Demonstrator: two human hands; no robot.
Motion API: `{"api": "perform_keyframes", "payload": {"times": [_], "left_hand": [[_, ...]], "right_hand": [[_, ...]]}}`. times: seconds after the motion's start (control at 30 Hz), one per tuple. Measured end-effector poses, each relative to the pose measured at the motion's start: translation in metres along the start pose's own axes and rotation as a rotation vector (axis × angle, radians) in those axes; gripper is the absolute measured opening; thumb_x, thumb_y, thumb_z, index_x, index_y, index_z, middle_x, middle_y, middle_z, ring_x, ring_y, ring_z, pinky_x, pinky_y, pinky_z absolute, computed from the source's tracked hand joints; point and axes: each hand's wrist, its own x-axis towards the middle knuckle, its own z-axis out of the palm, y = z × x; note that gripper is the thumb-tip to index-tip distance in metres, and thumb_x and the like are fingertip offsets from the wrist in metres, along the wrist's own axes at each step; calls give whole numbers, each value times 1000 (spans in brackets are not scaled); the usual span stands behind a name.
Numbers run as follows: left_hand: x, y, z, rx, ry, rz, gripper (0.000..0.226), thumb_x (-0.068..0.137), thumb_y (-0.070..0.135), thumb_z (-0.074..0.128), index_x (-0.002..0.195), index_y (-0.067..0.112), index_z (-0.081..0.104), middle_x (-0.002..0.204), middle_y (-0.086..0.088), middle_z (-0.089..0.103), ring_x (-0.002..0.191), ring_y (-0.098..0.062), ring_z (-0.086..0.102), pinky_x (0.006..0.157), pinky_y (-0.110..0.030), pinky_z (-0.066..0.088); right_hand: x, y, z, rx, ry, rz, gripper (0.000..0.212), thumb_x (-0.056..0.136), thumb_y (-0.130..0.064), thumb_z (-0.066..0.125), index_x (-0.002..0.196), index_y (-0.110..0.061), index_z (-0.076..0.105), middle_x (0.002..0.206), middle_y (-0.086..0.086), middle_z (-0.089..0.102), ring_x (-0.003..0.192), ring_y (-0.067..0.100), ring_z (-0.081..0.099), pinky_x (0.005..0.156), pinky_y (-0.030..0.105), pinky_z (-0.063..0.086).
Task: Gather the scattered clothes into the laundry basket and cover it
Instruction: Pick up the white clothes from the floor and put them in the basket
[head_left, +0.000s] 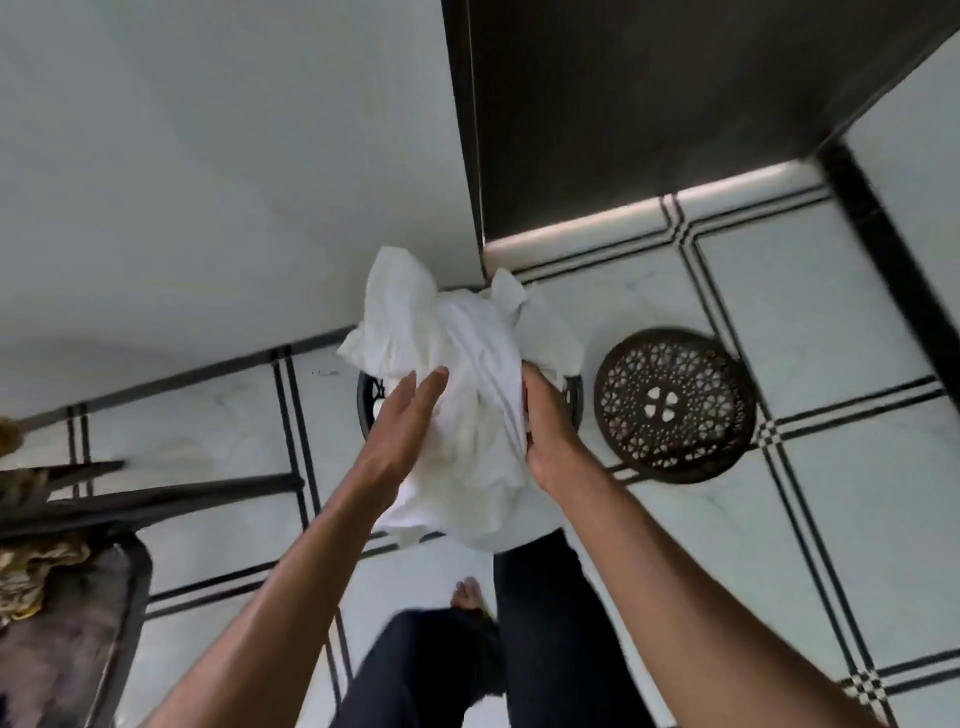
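A big bundle of white cloth (457, 364) hangs over the dark laundry basket (366, 400), covering almost all of it; only bits of the rim show at left and right. My right hand (548, 431) grips a fold of the cloth at its right side. My left hand (410, 421) lies flat against the cloth's left side, fingers stretched and apart. The round dark openwork lid (675, 405) lies flat on the floor just right of the basket.
White floor tiles with black stripes lie all around. A white wall (234, 182) stands behind the basket and a dark door (649, 104) at the back right. A dark chair (78, 597) with golden cloth is at the left. My legs and a bare foot (467, 595) are below.
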Motion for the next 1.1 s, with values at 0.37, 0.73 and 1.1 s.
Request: {"api": "perform_keyframes", "payload": {"times": [0.37, 0.73, 1.1], "left_hand": [[187, -110, -4, 494, -122, -57, 28, 94, 13, 66, 123, 13, 68, 105, -3, 68, 99, -25, 68, 87, -26, 49], [192, -114, -55, 766, -264, 189, 22, 88, 4, 67, 105, 17, 74, 89, 2, 73, 83, -19, 71, 84, -34, 58], [155, -82, -4, 850, -343, 416, 10, 91, 19, 66, 92, 27, 72, 86, 8, 76, 74, -10, 71, 77, -29, 57]], "right_hand": [[137, 93, -23, -826, -90, 77, 44, 86, -32, 75, 128, -22, 66, 134, 9, 64, 119, 19, 59, 93, 28, 49], [128, 118, -35, -1105, -96, -29, 19, 88, -2, 63, 90, -19, 73, 83, -6, 70, 80, 13, 69, 81, 36, 59], [32, 116, -42, -326, 547, -291, 10, 90, -6, 68, 95, -9, 76, 88, 0, 76, 74, 9, 68, 72, 20, 54]]}}
